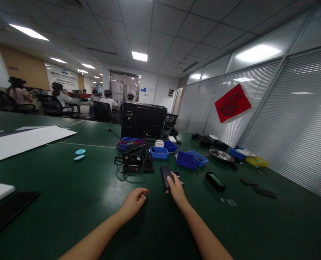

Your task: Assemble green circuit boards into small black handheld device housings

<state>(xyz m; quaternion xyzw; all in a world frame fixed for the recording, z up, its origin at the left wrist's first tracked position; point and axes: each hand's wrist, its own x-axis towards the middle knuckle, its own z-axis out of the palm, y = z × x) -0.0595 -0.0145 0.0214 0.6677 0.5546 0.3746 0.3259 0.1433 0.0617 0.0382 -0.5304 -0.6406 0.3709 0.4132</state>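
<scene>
My right hand (176,189) grips a dark, flat, rectangular smartphone (166,174), thumb on its right edge and fingertips showing under its near end. It is tilted slightly above the table. To the left, my left hand (135,203) hovers low over the green table (95,191) with its fingers curled in, and nothing shows in it. Partly hidden behind the right hand lies a small blue-edged item (175,173). Just beyond the hands sits a black power supply box (133,159) tangled in cables, with a black stand (148,164) beside it.
Blue bins (186,160) and a white ball (159,143) stand in front of a large black monitor (144,119). On the right are a black box with a green display (216,181), a metal bowl (221,155) and a yellow tray (257,161). White sheets (27,142) lie left.
</scene>
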